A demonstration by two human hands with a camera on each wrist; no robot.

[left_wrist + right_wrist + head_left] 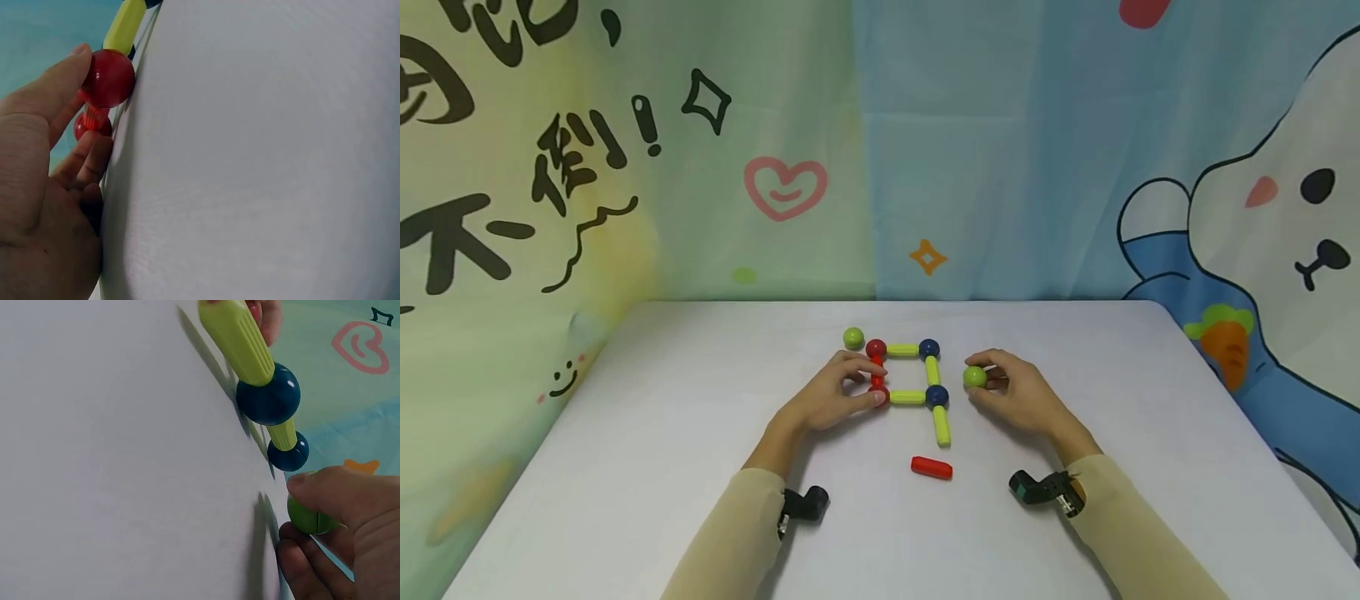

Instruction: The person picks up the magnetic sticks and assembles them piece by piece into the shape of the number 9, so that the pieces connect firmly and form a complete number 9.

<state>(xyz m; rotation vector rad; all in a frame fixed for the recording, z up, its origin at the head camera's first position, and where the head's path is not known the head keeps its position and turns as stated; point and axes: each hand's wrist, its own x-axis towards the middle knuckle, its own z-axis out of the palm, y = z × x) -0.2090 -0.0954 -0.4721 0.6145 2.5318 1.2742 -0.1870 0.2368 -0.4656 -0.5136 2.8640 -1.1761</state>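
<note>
A square of magnetic balls and rods lies on the white table, with a far red ball (876, 349), a near red ball (111, 79), a red rod (877, 362) between them and two blue balls (937, 396) on the right. Yellow-green rods (907, 397) join these corners, and one yellow-green rod (942, 426) sticks out toward the near side. My left hand (837, 390) holds the square's red side, thumb on the near red ball and a finger across the red rod. Right of the square, my right hand (1018, 390) pinches a green ball (306, 514) between thumb and fingers.
Behind the far red corner sits another green ball (853, 337). A loose red rod (932, 467) lies in front of the square. The white table (647, 450) ends at a printed curtain (955, 150) along the back.
</note>
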